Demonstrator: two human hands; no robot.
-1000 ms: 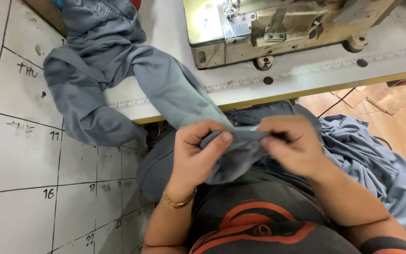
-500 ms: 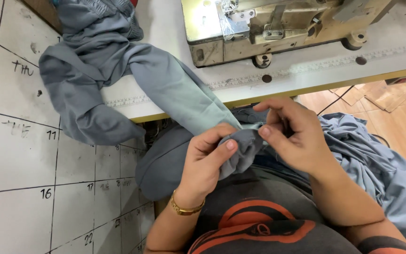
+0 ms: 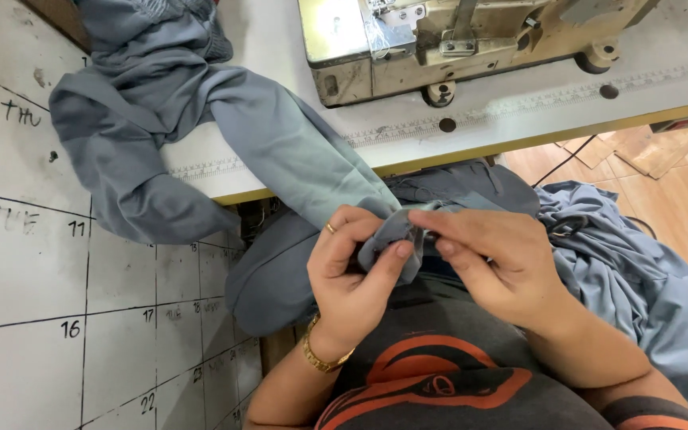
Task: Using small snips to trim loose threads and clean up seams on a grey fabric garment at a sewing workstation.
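A long grey-blue garment (image 3: 280,151) trails off the white sewing table (image 3: 519,111) down into my lap. My left hand (image 3: 352,279), with a ring and a gold bracelet, pinches a bunched end of this fabric (image 3: 396,235) between thumb and fingers. My right hand (image 3: 495,271) meets it from the right, its thumb and forefinger gripping the same fabric end. Both hands hover just below the table's front edge, above my dark shirt with an orange print.
A beige sewing machine (image 3: 439,40) stands on the table at the back. More grey-blue cloth (image 3: 639,279) lies heaped to my right over a wooden floor. White floor tiles with handwritten marks (image 3: 41,302) lie to the left.
Both hands have shifted slightly along the fabric end, which they still pinch between them; the bunched cloth is now drawn tighter between the fingertips.
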